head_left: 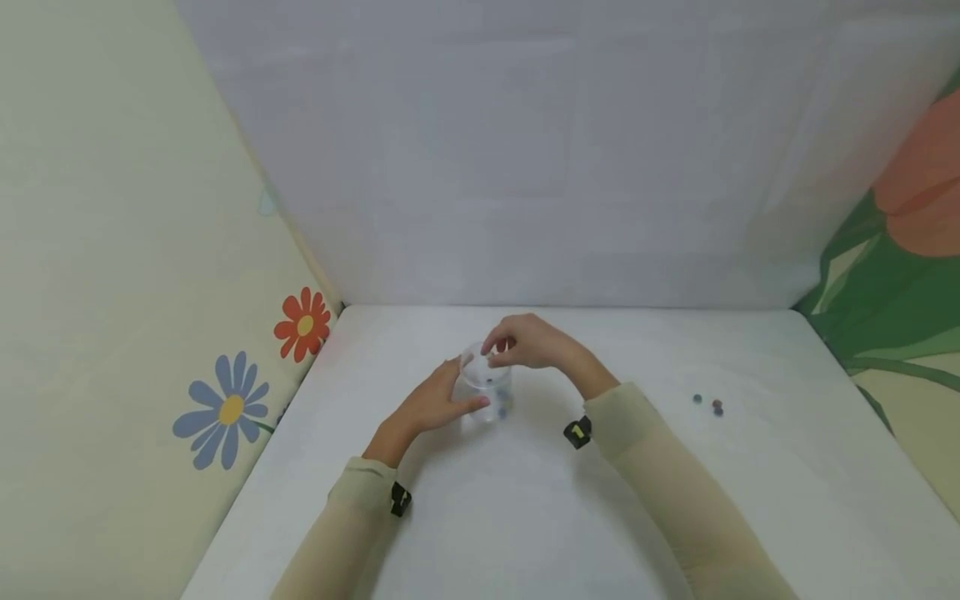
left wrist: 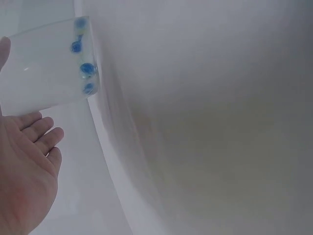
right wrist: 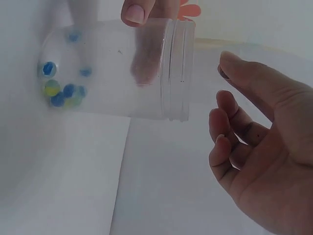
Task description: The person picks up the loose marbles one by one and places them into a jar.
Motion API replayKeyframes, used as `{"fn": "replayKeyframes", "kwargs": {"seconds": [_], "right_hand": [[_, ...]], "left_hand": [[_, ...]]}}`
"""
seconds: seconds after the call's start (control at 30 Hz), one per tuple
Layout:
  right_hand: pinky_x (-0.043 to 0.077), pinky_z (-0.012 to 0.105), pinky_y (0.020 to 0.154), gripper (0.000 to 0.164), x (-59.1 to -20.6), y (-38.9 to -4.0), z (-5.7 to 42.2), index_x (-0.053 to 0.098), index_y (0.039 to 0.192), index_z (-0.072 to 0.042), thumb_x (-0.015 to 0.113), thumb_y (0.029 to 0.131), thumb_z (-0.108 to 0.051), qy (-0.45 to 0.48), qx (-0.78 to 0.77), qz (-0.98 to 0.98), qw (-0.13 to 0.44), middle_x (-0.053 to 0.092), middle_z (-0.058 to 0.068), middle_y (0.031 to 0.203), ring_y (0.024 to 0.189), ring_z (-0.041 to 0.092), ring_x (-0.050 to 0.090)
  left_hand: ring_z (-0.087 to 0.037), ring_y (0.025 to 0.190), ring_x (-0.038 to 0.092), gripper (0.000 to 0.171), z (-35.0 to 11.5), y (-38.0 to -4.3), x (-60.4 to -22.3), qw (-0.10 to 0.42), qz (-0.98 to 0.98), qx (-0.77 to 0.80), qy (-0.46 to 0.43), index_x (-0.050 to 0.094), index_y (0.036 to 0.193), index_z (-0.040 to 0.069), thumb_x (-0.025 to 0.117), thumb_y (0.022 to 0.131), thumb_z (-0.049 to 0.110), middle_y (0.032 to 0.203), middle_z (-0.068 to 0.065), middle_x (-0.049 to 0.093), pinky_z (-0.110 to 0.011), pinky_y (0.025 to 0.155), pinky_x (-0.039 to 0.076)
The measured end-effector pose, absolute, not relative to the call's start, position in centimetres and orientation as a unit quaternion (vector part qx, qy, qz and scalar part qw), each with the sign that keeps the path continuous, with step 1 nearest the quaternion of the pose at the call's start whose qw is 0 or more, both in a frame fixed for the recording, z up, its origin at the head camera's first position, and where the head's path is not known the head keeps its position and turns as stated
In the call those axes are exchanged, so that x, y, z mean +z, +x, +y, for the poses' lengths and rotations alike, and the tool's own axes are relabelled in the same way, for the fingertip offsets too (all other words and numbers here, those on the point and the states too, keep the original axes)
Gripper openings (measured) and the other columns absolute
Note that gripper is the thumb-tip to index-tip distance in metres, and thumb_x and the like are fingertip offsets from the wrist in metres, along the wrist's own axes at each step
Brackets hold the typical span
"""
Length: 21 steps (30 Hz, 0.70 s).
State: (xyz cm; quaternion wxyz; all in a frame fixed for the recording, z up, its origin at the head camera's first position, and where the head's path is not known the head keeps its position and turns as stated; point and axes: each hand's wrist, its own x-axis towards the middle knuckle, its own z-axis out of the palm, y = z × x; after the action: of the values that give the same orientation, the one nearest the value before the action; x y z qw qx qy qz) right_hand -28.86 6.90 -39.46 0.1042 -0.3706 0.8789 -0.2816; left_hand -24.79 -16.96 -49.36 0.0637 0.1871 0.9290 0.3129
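Observation:
A clear plastic jar (head_left: pixel 486 392) stands upright on the white table. Several blue and yellow glass marbles (right wrist: pixel 51 88) lie at its bottom. My left hand (head_left: pixel 438 400) grips the jar from the side, with its thumb on the near side and its fingers around the far side. Just above the jar's mouth is my right hand (head_left: pixel 528 342), its fingers bent and apart from the thumb. In the right wrist view this hand (right wrist: pixel 264 127) shows no marble clearly between its fingertips; a dark spot at the thumb tip is unclear. A small dark speck appears inside the jar in the head view.
Three loose marbles (head_left: pixel 717 408) lie on the table (head_left: pixel 630 525) to the right of the right forearm. A white backdrop (head_left: pixel 525 167) rises behind the table, and a flower-printed wall (head_left: pixel 112 208) runs along the left.

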Motion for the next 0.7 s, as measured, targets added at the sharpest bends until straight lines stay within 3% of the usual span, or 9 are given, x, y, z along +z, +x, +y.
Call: {"fn": "replayKeyframes", "kwargs": {"seconds": [0.23,0.47,0.7], "right_hand": [[0.053,0.027,0.077,0.027,-39.1,-28.5,6.7,0.075,0.12,-0.014,0.074,0.095,-0.024,-0.365,-0.285,0.879,0.113,0.065,0.0,0.103,0.091,0.014,0.06],[0.053,0.03,0.079,0.023,-38.7,-28.2,7.8,0.076,0.118,-0.018,0.074,0.095,-0.024,-0.351,-0.298,0.883,0.096,0.066,0.0,0.104,0.092,0.016,0.06],[0.054,0.036,0.084,0.028,-39.1,-28.0,10.3,0.073,0.123,-0.019,0.072,0.096,-0.025,-0.325,-0.298,0.893,0.088,0.066,0.004,0.111,0.099,0.019,0.061]], "left_hand": [[-0.027,0.137,0.046,0.089,-17.0,-24.7,-49.1,0.065,0.923,0.326,0.193,0.028,0.161,0.022,0.071,0.09,0.056,0.152,-0.01,0.044,-0.055,0.109,0.043],[-0.031,0.149,0.032,0.097,-16.8,-24.7,-48.8,0.068,0.933,0.307,0.177,0.024,0.162,0.013,0.069,0.09,0.059,0.164,-0.013,0.031,-0.06,0.116,0.033],[-0.033,0.148,0.035,0.095,-16.7,-24.7,-48.9,0.075,0.931,0.312,0.173,0.023,0.163,0.016,0.071,0.09,0.055,0.161,-0.013,0.036,-0.063,0.114,0.033]]}}
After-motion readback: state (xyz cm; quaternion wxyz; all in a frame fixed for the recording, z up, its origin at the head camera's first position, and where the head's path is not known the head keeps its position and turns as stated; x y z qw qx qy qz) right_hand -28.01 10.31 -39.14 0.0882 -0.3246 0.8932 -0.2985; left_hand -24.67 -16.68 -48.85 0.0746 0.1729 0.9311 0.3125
